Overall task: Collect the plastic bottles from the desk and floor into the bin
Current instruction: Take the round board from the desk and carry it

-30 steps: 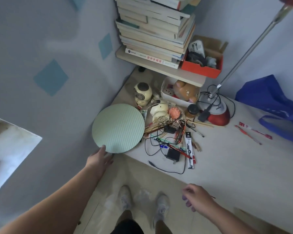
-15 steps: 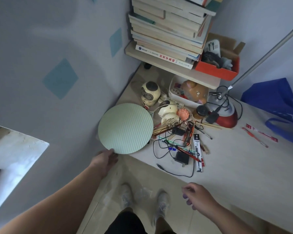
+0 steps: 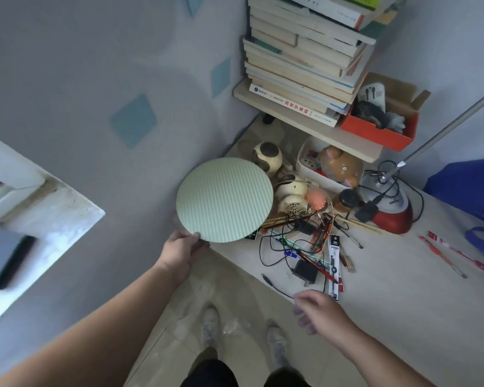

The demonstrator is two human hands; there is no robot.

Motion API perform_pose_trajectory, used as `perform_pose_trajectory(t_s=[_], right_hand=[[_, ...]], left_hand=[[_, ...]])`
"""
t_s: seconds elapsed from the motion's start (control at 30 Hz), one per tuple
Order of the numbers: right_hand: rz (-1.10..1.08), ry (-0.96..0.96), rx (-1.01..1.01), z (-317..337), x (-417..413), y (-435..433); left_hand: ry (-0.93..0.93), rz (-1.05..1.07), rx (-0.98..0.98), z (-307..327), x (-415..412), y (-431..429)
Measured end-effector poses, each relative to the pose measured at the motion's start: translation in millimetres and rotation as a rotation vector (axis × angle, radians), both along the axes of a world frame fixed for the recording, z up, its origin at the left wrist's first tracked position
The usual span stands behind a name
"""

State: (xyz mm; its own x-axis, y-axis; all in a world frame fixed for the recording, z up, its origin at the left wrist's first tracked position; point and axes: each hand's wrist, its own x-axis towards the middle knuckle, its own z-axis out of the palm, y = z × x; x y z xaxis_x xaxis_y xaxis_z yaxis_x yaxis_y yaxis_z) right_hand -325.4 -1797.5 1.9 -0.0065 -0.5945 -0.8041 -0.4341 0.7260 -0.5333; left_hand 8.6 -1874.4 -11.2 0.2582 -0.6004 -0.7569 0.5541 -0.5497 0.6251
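My left hand pinches the near edge of a round, pale green striped disc at the desk's left corner, thumb on top. My right hand hovers over the desk's front edge with loosely spread fingers and holds nothing. On the floor tiles between my two shoes lies a crumpled clear plastic item; it is too blurred to tell whether it is a bottle. No bin is in view.
The desk carries tangled cables, pens, a black adapter, a red-based lamp, round cream gadgets and a white tub. A shelf above bears a book stack and an orange box. A blue bag sits right. Walls close in on the left.
My left hand went from touching the disc's rim to gripping it with the thumb on top. My right hand moved up to the desk's front edge. The view drew closer.
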Motion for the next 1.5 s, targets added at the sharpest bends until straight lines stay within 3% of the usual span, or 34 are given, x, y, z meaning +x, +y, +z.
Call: perform_pose_trajectory(t_s=[0.27, 0.37, 0.53, 0.9, 1.13, 1.33, 1.5], right_hand=[[-0.078, -0.396, -0.113, 43, 7, -82], [0.014, -0.548, -0.072, 59, 13, -89], [0.376, -0.428, -0.085, 55, 38, -51], [1.046, -0.25, 0.136, -4, 110, 143], [1.429, -0.182, 0.124, -1, 145, 314], [1.682, -0.145, 0.105, 10, 167, 457], [1.85, -0.104, 0.063, 5, 198, 542]], left_hand=[[0.067, 0.111, -0.192, 31, -47, 113], [0.036, 0.142, -0.189, 28, -67, 187], [-0.019, 0.287, -0.094, 33, -104, 309], [0.035, 0.89, 0.067, 21, -220, 566], [0.23, 1.232, 0.032, -1, -292, 724], [0.205, 1.528, 0.006, -4, -330, 841], [0.149, 1.605, 0.047, -10, -340, 903]])
